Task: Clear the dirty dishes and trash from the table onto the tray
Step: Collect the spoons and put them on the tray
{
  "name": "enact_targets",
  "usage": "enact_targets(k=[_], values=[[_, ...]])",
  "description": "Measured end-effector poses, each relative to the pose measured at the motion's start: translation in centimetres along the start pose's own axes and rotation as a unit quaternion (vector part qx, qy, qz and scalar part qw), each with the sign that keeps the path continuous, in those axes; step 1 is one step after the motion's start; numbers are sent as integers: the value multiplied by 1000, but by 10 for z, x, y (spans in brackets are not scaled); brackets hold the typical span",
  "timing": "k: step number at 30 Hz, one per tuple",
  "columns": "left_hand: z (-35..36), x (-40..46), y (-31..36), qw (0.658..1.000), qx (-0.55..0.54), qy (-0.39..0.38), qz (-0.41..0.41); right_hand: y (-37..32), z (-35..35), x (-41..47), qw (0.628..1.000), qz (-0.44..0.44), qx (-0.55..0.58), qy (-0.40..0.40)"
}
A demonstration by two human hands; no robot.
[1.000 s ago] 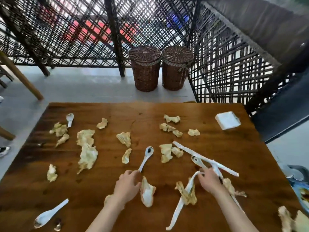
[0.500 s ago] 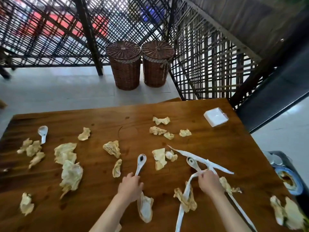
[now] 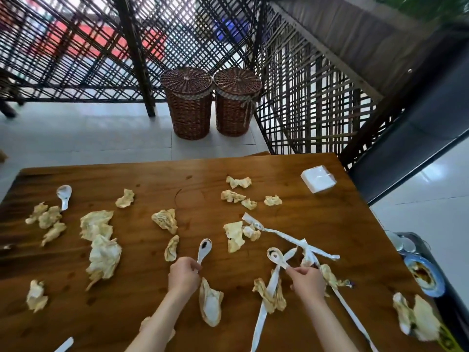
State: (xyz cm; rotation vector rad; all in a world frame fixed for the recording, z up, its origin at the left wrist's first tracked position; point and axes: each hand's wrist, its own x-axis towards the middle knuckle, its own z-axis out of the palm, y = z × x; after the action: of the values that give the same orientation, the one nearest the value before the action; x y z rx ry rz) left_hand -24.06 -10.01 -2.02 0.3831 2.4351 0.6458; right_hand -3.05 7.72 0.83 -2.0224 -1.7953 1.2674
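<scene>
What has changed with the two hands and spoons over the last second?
The right hand has lifted its spoon out from among the paper strips, bowl raised. The left hand still holds the other spoon by its handle. The crumpled napkins stayed put.

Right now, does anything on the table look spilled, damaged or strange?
Nothing looks spilled or broken. The wooden table is only very untidy: crumpled stained napkins lie scattered, and long white paper strips cross each other beside the right hand. Each hand holds a dirty spoon.
</scene>
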Motion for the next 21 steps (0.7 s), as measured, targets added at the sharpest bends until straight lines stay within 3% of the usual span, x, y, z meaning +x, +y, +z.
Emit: enact_targets(k=[6,12,21], values=[[-17,-33,-11,993,-104,9,-51,-2,-20,-16,997,-22,56,-38],[-32,-74,-60,987,-90,9,-132,-8,-11,-33,991,-78,52,-93],[-69,-134,-156,970,-104,75,-205,-19,43,-91,978,-91,52,-182]])
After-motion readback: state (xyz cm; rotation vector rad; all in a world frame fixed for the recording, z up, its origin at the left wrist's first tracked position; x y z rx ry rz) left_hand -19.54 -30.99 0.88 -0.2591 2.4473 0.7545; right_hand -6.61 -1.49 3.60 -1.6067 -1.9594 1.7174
